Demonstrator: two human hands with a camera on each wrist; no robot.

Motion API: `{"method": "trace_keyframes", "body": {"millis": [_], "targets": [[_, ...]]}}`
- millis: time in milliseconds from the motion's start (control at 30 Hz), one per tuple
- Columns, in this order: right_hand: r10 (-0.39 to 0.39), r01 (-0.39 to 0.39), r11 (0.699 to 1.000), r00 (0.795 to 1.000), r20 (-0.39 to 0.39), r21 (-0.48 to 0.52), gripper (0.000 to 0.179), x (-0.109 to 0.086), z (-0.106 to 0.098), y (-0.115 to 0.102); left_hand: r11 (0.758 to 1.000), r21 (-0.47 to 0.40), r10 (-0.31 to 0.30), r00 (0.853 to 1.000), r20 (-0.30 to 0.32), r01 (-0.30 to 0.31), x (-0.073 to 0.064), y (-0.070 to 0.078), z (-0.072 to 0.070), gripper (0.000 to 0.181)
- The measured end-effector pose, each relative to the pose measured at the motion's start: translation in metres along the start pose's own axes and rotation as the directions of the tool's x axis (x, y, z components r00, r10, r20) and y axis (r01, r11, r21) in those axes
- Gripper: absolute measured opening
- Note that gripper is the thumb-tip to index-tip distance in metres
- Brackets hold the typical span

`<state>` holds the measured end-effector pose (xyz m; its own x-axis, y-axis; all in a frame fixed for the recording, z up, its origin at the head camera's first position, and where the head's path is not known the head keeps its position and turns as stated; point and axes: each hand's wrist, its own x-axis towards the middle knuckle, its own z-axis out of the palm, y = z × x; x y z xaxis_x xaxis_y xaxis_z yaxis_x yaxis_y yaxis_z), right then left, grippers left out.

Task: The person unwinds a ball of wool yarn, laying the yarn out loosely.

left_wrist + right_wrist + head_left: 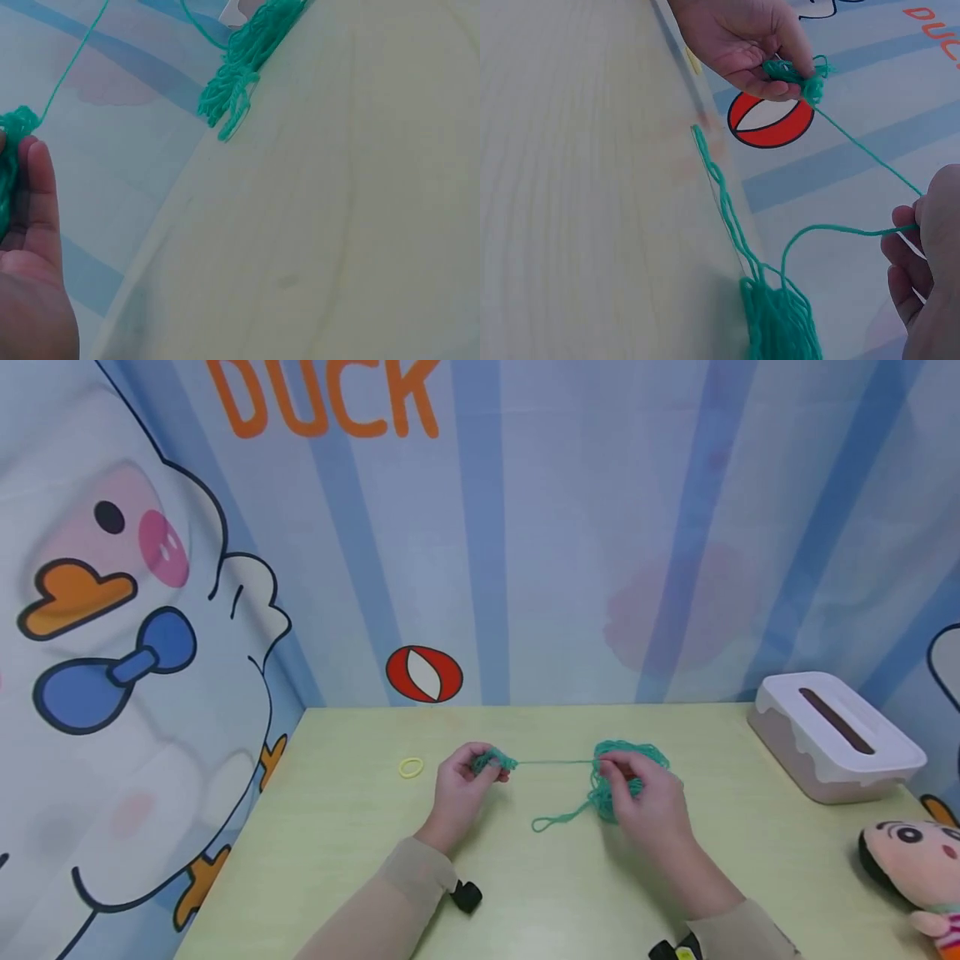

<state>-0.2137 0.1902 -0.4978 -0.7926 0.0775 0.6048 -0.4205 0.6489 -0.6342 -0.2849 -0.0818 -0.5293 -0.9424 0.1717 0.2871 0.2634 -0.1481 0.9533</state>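
A small bunch of green yarn [489, 762] is pinched between the thumb and fingers of my left hand [463, 787]. From it a single strand [555, 762] runs taut across to my right hand [651, 797], which pinches it between thumb and fingers. In the right wrist view the strand [866, 152] leaves the bunch, and a slack length [840, 227] curves from my right fingers down to the larger yarn pile. That loose pile [630, 752] lies on the table behind my right hand, partly hidden by it, with a loop [551, 822] trailing toward the left.
A yellow ring [411, 767] lies on the table [337, 860] left of my left hand. At the back right stands a tissue box [832, 735] with a white lid. A plush doll [918, 868] rests at the right edge. A printed curtain [555, 527] hangs behind the table.
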Motion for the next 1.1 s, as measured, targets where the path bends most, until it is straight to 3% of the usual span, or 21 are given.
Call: {"method": "trace_keyframes", "body": {"millis": [233, 467, 567, 667, 833, 900, 967, 1100], "targets": [[0.087, -0.081, 0.992, 0.994, 0.064, -0.101, 0.011, -0.001, -0.039, 0.012, 1.0, 0.016, 0.024, 0.998, -0.066, -0.023, 0.001, 0.002, 0.001, 0.021], [0.179, -0.145, 0.962, 0.975, 0.131, -0.232, 0.013, -0.005, -0.071, 0.031, 0.999, 0.033, 0.036, 0.989, -0.145, -0.031, 0.001, 0.002, 0.0, 0.027], [0.254, -0.189, 0.934, 0.947, 0.194, -0.302, 0.017, -0.007, -0.08, 0.038, 0.999, 0.041, 0.034, 0.988, -0.152, -0.028, 0.001, 0.002, 0.0, 0.03], [0.331, -0.219, 0.903, 0.903, 0.274, -0.369, 0.022, -0.008, -0.086, 0.044, 0.999, 0.046, 0.027, 0.987, -0.159, -0.02, 0.001, 0.002, 0.0, 0.029], [0.399, -0.207, 0.863, 0.839, 0.371, -0.46, 0.023, -0.006, -0.088, 0.049, 0.999, 0.038, 0.025, 0.987, -0.157, -0.019, 0.0, 0.002, 0.001, 0.025], [0.402, -0.19, 0.856, 0.83, 0.387, -0.482, 0.021, -0.006, -0.085, 0.046, 0.999, 0.048, 0.032, 0.99, -0.137, -0.025, 0.0, 0.001, 0.0, 0.024], [0.373, -0.165, 0.863, 0.845, 0.383, -0.477, 0.02, -0.007, -0.079, 0.04, 0.998, 0.06, 0.038, 0.993, -0.109, -0.032, 0.0, -0.001, 0.0, 0.024], [0.19, -0.067, 0.928, 0.932, 0.309, -0.367, 0.021, -0.006, -0.054, 0.018, 0.996, 0.078, 0.043, 0.997, -0.057, -0.039, 0.001, -0.002, -0.001, 0.025]]}}
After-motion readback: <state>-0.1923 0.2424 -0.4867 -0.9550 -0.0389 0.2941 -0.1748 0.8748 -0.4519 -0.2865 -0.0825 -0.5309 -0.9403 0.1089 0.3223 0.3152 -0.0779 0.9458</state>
